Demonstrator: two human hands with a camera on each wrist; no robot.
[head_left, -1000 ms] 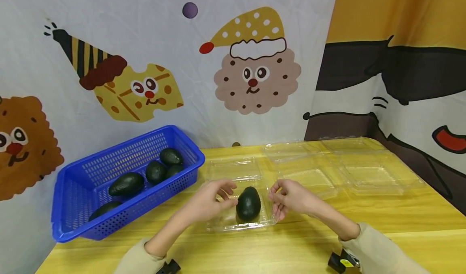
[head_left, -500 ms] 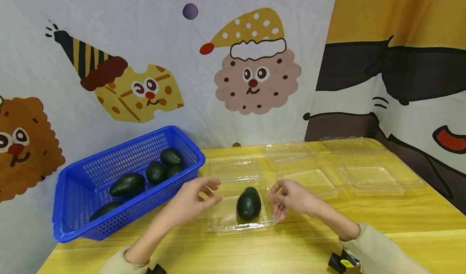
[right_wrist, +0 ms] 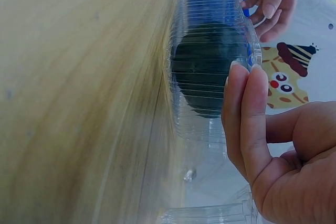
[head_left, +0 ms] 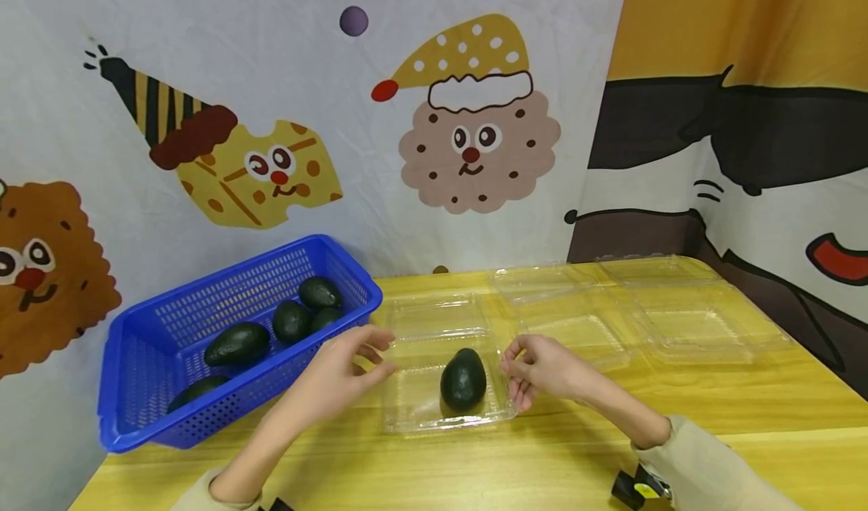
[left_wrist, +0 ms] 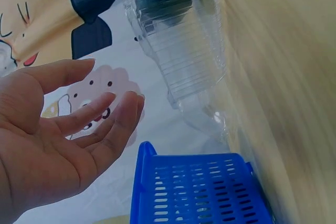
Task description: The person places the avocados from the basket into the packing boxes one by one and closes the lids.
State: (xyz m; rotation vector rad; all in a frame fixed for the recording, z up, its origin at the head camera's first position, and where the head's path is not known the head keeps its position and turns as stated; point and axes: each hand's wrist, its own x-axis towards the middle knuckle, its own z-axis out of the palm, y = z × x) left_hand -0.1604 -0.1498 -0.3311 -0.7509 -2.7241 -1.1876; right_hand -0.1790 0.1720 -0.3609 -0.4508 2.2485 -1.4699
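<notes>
A dark green avocado (head_left: 463, 380) lies in the right half of an opened clear plastic clamshell container (head_left: 414, 409), its lid folded back away from me. At the container's right rim my right hand (head_left: 542, 368) pinches the edge between thumb and fingers; in the right wrist view, two fingers (right_wrist: 252, 108) lie along the outer wall. My left hand (head_left: 342, 371) is off the container's left side, between it and the blue basket. The left wrist view shows that hand (left_wrist: 68, 129) with fingers apart and loosely bent, holding nothing.
A blue perforated basket (head_left: 142, 326) with several avocados (head_left: 237, 344) stands at the left. More clear containers (head_left: 698, 326) lie opened at the right and back of the wooden table (head_left: 563, 466). A printed cloth (head_left: 420, 247) hangs behind.
My left hand has drawn away from the avocado, leftward toward the basket. The avocado, the container and my right hand stay in place.
</notes>
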